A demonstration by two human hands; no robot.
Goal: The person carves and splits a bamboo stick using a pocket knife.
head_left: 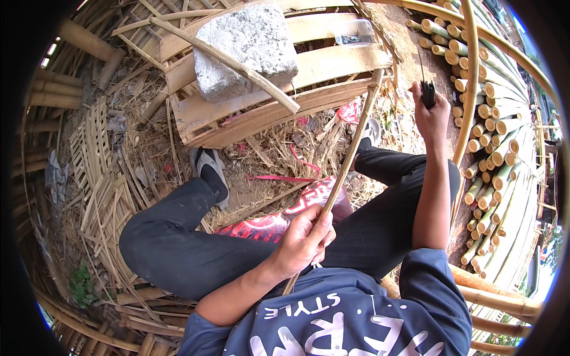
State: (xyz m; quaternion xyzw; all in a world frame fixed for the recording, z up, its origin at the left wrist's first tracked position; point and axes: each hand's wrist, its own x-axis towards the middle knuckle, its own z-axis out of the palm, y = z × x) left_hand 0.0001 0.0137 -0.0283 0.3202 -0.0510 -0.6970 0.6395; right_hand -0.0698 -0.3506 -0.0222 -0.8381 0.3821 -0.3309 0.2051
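Note:
My left hand is closed around a long bamboo strip. One end of the strip lies against my shirt, and the other reaches the right front corner of a low slatted bench. At the far right, my right hand is raised beside that bench, wrapped round a black-handled tool. A thin, narrow blade points up and away from the handle; its exact kind is hard to make out. A rough grey stone block rests on the bench, with a second bamboo strip lying across it.
A clear plastic container with small dark items sits on the bench. Cut bamboo poles are stacked at the right, behind a bent upright pole. Shavings and split strips litter the ground. A red patterned sack lies between my legs.

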